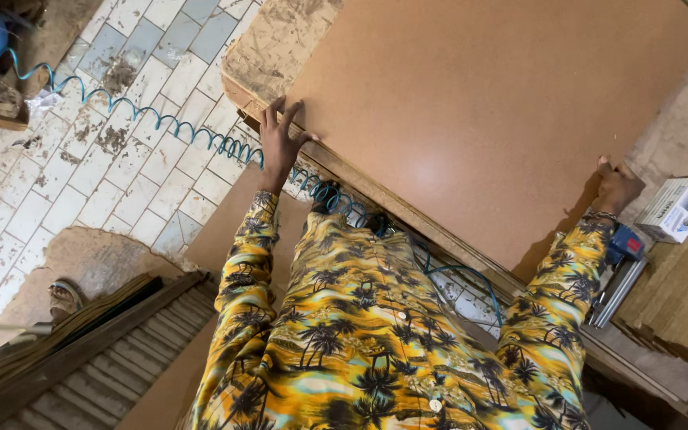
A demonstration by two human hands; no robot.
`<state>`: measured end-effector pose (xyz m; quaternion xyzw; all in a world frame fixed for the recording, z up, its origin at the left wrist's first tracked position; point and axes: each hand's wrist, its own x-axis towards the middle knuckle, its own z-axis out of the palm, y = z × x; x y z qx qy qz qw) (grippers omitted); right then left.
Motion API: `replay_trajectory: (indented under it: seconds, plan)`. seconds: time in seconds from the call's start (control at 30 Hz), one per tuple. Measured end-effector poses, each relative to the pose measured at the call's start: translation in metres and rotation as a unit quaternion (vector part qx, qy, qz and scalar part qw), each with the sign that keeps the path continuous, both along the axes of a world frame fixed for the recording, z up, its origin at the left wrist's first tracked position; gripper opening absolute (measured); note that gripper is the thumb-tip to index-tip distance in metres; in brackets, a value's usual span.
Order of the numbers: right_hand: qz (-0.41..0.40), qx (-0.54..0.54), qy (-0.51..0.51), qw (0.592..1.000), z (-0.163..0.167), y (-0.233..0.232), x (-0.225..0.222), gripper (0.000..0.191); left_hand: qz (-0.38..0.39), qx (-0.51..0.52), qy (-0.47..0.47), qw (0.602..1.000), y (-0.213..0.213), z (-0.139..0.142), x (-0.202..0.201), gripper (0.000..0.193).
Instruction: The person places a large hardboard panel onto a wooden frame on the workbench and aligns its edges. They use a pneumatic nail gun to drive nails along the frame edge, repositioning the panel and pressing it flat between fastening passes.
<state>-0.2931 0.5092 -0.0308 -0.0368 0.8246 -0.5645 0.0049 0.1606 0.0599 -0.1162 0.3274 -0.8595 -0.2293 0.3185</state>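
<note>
A large brown fibreboard sheet (479, 103) lies flat on a worn workbench (276, 44). My left hand (280, 143) presses on the sheet's near left corner, fingers spread over the top face. At the sheet's right edge my right hand (616, 187) is curled around the board, a bracelet on its wrist. Both sleeves are of a yellow palm-print shirt.
A blue coiled air hose (161, 119) runs from the upper left across the tiled floor (113, 175) and under the bench. A white box (674, 209) and a blue tool (627, 243) sit by my right hand. Stacked boards (678, 302) lie at right. Another person's sandalled foot (65, 296) and corrugated sheets (121, 374) are at lower left.
</note>
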Motion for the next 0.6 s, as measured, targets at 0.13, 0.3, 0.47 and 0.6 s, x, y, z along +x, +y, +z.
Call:
replay_trajectory:
  seconds: [0.13, 0.3, 0.47, 0.6]
  plan:
    - [-0.018, -0.091, -0.036, 0.995, 0.005, -0.005, 0.008, 0.021, -0.004, -0.012, 0.005, 1.0, -0.001, 0.0, 0.002, 0.078]
    - [-0.024, -0.1, -0.05, 0.993, 0.004, -0.004, 0.012, 0.013, 0.017, -0.04, 0.006, 0.999, 0.003, -0.014, 0.003, 0.074]
    - [0.0, 0.043, 0.011, 0.999, -0.007, 0.006, 0.008, 0.024, 0.03, -0.042, -0.007, 0.999, 0.004, -0.022, 0.003, 0.076]
    - [0.019, 0.529, 0.339, 0.778, -0.012, 0.007, 0.031, 0.046, 0.029, -0.014, -0.09, 0.995, 0.01, -0.016, 0.007, 0.075]
